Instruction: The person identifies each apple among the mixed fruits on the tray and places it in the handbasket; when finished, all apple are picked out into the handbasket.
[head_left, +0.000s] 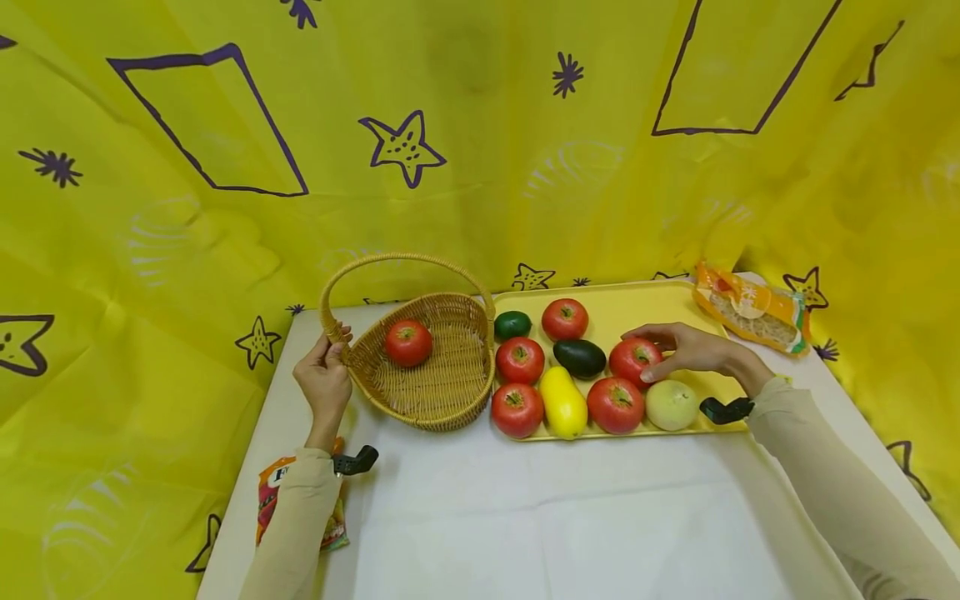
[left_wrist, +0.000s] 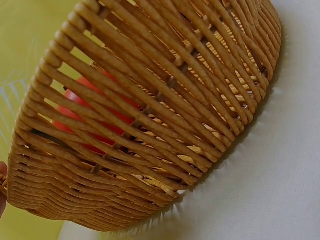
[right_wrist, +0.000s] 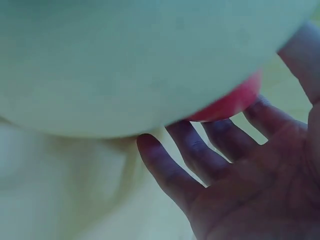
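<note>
Backdrop: yellow cloth with purple stars and outlines, hung behind and to both sides of a white desk (head_left: 525,517).
Desk layout: wicker basket (head_left: 431,371) at left, yellow tray (head_left: 660,312) just beside it at right; a noodle packet (head_left: 750,308) past the tray's far corner; a snack pouch (head_left: 270,500) half under the left sleeve.
Basket: holds one tomato (head_left: 408,342), seen red through the weave from the left wrist view; hoop handle upright.
Tray: five tomatoes, a small lime (head_left: 512,324), an avocado (head_left: 579,357), a yellow squash (head_left: 562,402), a pale onion (head_left: 671,404).
Left hand (head_left: 324,375): grip closed on the basket's rim where the handle joins; wrist straight, forearm running up from the near edge.
Right hand (head_left: 686,348): arched over the far-right tomato (head_left: 633,359), fingers curving round it, thumb low beside the onion. Whether the grip has closed, I cannot tell; the right wrist view shows fingers (right_wrist: 200,160) spread and slack, with only a sliver of red past the onion.
Risk: the fruit sits packed, touching. A lift with loose fingers could drop the tomato; the thumb could nudge the onion toward the tray's near lip.
Risk, basket: the rim hold looks light; a tomato dropped in could tip or slide it.
</note>
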